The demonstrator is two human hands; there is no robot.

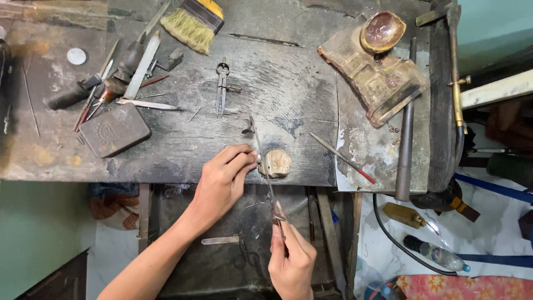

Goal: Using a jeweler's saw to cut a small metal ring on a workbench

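Sawing or filing step in hand, judged from the grip. Right hand (291, 261) is clenched on the handle of a thin saw frame (265, 166), at 6 o'clock of the bench (183, 150). Long axis runs from 6 toward 12 o'clock, tip leaning slightly to 11. Left hand (222, 180) pinches a small workpiece, too small to identify, against the worn bench peg (276, 163). Next move likely calls for steady strokes along that axis, with the pinch kept firm.
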